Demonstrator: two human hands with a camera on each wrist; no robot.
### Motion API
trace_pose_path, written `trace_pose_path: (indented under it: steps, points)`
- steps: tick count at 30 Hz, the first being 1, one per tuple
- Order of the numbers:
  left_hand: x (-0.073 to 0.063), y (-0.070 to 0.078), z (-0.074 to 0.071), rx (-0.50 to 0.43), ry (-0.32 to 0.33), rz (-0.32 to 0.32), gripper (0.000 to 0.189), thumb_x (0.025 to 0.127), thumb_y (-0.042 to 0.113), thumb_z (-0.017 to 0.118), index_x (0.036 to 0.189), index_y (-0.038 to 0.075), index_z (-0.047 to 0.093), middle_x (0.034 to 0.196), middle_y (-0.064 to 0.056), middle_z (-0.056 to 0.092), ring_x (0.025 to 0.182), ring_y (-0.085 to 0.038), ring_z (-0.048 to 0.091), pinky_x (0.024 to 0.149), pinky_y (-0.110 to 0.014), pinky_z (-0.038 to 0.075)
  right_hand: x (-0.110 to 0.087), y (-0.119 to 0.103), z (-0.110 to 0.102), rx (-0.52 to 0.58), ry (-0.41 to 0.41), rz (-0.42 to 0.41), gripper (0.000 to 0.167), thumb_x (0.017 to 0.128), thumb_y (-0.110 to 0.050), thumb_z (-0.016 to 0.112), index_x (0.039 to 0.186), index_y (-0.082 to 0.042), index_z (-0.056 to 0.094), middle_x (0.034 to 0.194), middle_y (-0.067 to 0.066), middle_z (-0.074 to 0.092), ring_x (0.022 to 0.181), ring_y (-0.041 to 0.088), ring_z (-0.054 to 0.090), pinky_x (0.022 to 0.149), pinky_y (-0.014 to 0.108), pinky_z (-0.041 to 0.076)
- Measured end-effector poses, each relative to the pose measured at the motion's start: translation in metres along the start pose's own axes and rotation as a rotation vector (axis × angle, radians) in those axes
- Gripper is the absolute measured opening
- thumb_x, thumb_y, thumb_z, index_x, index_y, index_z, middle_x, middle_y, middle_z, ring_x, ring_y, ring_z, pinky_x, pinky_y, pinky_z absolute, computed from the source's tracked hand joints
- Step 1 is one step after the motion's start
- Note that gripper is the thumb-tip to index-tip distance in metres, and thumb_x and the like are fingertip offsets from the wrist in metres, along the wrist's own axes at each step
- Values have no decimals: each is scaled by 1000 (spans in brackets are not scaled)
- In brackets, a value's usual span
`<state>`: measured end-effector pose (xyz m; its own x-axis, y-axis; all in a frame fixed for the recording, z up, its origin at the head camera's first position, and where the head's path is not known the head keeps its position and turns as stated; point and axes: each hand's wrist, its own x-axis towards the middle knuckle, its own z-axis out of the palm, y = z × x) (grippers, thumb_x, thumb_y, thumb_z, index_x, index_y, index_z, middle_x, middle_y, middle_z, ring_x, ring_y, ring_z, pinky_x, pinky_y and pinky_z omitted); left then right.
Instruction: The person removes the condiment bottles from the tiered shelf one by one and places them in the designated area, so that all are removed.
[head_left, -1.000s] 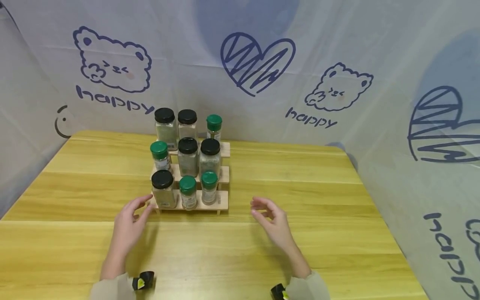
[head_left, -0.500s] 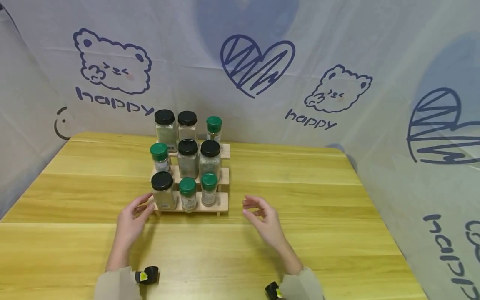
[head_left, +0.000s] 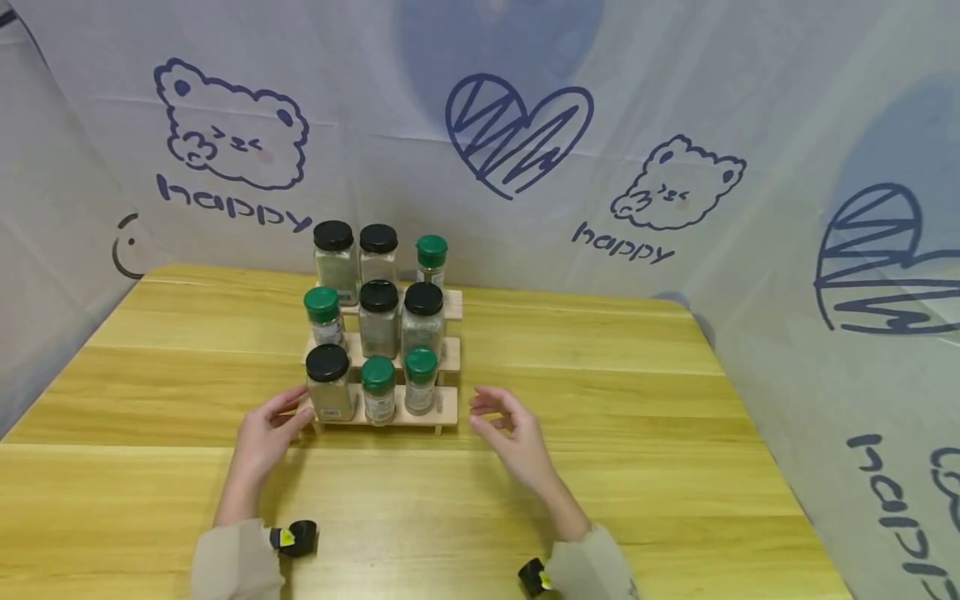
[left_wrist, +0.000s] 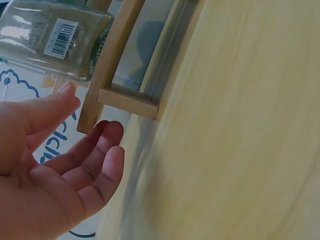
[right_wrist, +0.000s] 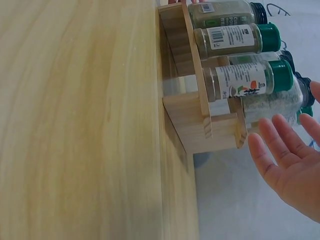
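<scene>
A three-tier wooden spice rack [head_left: 448, 406] stands on the table, holding several spice jars with black or green lids. At the left end of its lowest tier is my left hand [head_left: 262, 437], fingers loosely bent and thumb beside the black-lidded jar [head_left: 330, 400]. The left wrist view puts those fingertips right by the rack's end [left_wrist: 92, 112]; whether they touch it I cannot tell. My right hand [head_left: 513, 433] hovers a short way off the rack's right end, relaxed and holding nothing. Nearest to it on that tier is a green-lidded jar [head_left: 421, 392].
The wooden table [head_left: 600, 467] extends to both sides of the rack and in front of it. Behind it hangs a pale cloth [head_left: 390, 67] printed with bears, hearts and lettering. A black wrist strap [head_left: 300, 538] sits at the left sleeve.
My right hand has moved left, closer to the rack's right end. My left hand has shifted slightly right, up to the rack's left end. The rack and jars stay put.
</scene>
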<state>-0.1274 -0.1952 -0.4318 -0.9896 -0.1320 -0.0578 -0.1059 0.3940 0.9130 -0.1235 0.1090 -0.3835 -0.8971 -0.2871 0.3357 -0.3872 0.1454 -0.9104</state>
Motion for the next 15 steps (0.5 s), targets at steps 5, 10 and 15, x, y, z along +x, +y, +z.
trace_pose_path:
  steps: [5, 10, 15]
  points:
    - [2, -3, -1, 44, -8, -12, 45, 91, 16, 53, 130, -3, 42, 123, -28, 45, 101, -36, 51, 66, -21, 45, 6, 0, 7, -12, 2, -23, 37, 81, 9, 57, 116, 15, 45, 105, 27, 53, 93, 43, 50, 73, 41, 48]
    - [4, -4, -2, 41, -32, -38, 46, 91, 16, 53, 131, -3, 41, 125, -29, 43, 104, -37, 48, 70, -22, 44, 13, -4, 17, -51, 31, -78, 41, 79, 8, 61, 117, 13, 46, 107, 25, 53, 94, 41, 50, 73, 41, 49]
    - [7, -4, -3, 2, -82, -49, 48, 91, 14, 52, 133, -4, 38, 127, -30, 40, 106, -36, 46, 70, -20, 44, 22, -6, 25, -47, 41, -120, 42, 78, 8, 62, 117, 14, 47, 108, 27, 51, 94, 44, 49, 71, 51, 47]
